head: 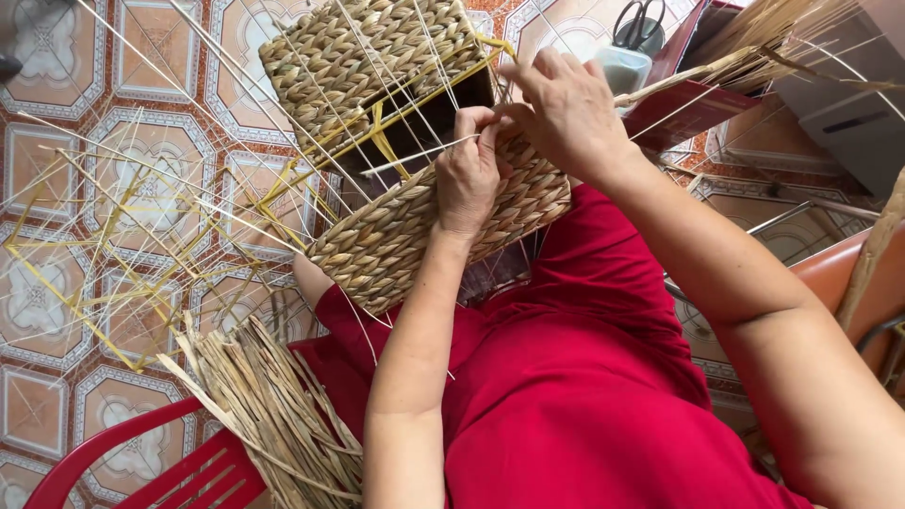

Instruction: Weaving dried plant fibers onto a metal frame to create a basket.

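Note:
A woven straw basket (377,85) with thin pale ribs sticking out rests on my lap, its open mouth turned toward me. My left hand (467,174) lies on the basket's near wall, fingers pinched on a straw strand at the rim. My right hand (566,104) sits just to the right at the same rim, fingers curled around the strand and the basket's edge. Yellow strips (382,141) cross inside the frame. Red clothing (566,377) covers my legs under the basket.
A bundle of dried straw (273,415) lies on a red plastic chair (160,462) at lower left. Loose ribs and yellow strips spread over the patterned tile floor (141,188). Scissors (641,24) stand in a container at top right, near more straw (773,47).

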